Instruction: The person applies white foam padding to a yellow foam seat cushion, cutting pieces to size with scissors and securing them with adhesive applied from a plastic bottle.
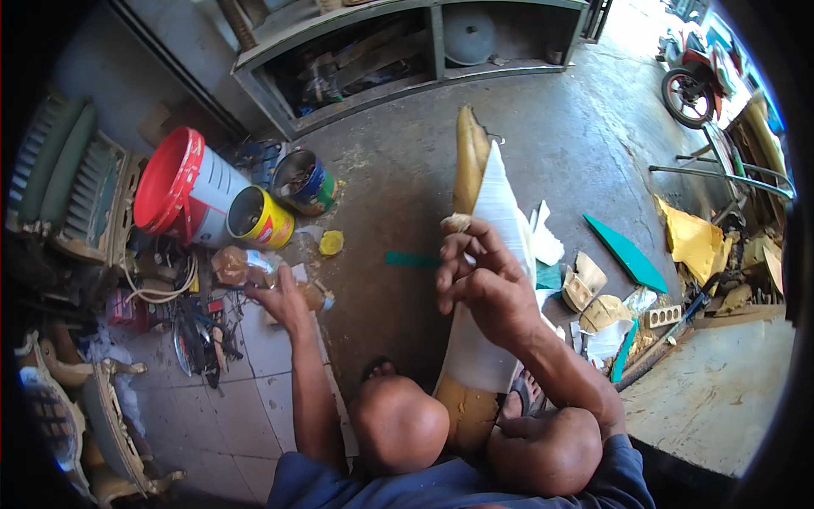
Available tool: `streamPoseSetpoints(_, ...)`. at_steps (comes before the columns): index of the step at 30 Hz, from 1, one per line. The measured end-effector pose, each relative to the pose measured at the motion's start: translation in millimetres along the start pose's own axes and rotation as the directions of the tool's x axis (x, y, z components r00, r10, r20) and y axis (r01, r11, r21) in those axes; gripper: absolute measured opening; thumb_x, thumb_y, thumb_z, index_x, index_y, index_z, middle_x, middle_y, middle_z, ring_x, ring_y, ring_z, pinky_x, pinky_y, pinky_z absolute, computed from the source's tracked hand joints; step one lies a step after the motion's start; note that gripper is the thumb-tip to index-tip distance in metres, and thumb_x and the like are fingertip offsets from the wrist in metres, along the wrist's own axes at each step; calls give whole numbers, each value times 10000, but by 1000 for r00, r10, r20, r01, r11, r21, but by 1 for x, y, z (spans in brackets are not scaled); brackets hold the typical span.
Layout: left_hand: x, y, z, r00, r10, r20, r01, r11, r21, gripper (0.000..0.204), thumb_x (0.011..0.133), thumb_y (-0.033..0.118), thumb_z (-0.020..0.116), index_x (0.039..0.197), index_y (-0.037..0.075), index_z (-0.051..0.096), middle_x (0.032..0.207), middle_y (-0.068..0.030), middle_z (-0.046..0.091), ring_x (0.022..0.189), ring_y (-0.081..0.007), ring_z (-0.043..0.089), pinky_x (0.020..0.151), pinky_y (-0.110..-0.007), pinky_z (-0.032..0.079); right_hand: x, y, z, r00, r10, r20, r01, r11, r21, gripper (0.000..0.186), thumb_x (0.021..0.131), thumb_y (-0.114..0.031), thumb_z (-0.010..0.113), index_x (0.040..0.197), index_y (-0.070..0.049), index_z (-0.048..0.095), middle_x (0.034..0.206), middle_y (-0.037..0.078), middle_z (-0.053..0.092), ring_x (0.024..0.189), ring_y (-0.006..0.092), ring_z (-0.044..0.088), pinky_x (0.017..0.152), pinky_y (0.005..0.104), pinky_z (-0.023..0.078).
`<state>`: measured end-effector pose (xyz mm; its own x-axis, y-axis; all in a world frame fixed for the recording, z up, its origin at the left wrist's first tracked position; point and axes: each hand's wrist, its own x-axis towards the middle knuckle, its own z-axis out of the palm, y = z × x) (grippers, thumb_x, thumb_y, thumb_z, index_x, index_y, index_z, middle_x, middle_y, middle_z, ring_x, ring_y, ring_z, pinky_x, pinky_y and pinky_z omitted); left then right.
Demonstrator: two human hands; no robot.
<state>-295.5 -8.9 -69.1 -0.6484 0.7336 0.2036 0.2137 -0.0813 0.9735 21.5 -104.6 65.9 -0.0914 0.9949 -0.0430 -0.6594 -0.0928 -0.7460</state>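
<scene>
At left, my left hand (291, 307) is closed around the middle of a plastic bottle (246, 265) with brown contents, which lies slantwise over the tiles; the palm hides part of it. My right hand (492, 288) is raised in front of me with curled fingers. A small pale beige wad (456, 222) shows at its fingertips. Below that hand, a long yellowish padded piece (471, 161) stretches away between my legs, partly covered by a white sheet (485, 352). Its lower end lies between my knees.
A red-rimmed bucket (174, 187), a yellow can (259, 218) and a dark can (303, 181) stand at left, with tools (203, 335) nearby. Green scraps (623, 254) and foam pieces (604, 312) litter the right. A shelf (356, 106) spans the back.
</scene>
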Motion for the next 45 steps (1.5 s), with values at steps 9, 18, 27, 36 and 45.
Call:
streamPoseSetpoints(9, -67, 36, 107, 769, 235, 595, -417, 890, 187, 303, 909, 157, 674, 1168, 0, 686, 1175, -191, 656, 1175, -377, 578, 1059, -475, 425, 1, -56, -55, 914, -226, -338, 198, 973, -115, 626, 775, 74, 481, 1395, 2, 514, 1154, 78, 534, 939, 163, 597, 703, 319, 563)
streamPoseSetpoints(18, -114, 123, 251, 506, 284, 815, -547, 835, 48, 280, 849, 230, 741, 1071, 60, 730, 1075, -107, 680, 1067, -325, 585, 1000, -478, 421, -2, -49, -60, 898, -215, -383, 190, 976, -103, 596, 773, 46, 497, 1368, 13, 528, 1158, 85, 532, 948, 156, 593, 712, 321, 569)
streamPoseSetpoints(27, -148, 125, 166, 272, 642, 717, -710, 637, -300, 316, 851, 117, 647, 1155, 60, 706, 1165, -95, 687, 1132, -304, 611, 1017, -463, 407, 30, -74, -117, 925, -345, -157, 111, 643, -758, 461, 813, 97, 454, 1214, 23, 670, 1103, 86, 629, 1057, 172, 600, 803, 299, 568)
streamPoseSetpoints(36, -160, 115, 162, 299, 640, 707, -695, 655, -299, 409, 880, 103, 587, 1272, 32, 678, 1283, -172, 636, 1216, -340, 593, 1055, -459, 423, 70, -57, -123, 955, -289, 71, 107, 111, -988, 317, 828, 38, 541, 1060, -50, 737, 1087, 151, 685, 1001, 340, 688, 867, 400, 543)
streamPoseSetpoints(45, -159, 111, 159, 318, 629, 709, -660, 684, -310, 381, 916, 90, 566, 1276, 20, 667, 1298, -178, 634, 1246, -355, 587, 1084, -472, 419, 48, -39, -131, 915, -389, 103, 187, 185, -965, 377, 792, 79, 523, 1073, -59, 734, 1238, 119, 692, 1119, 307, 689, 954, 381, 541)
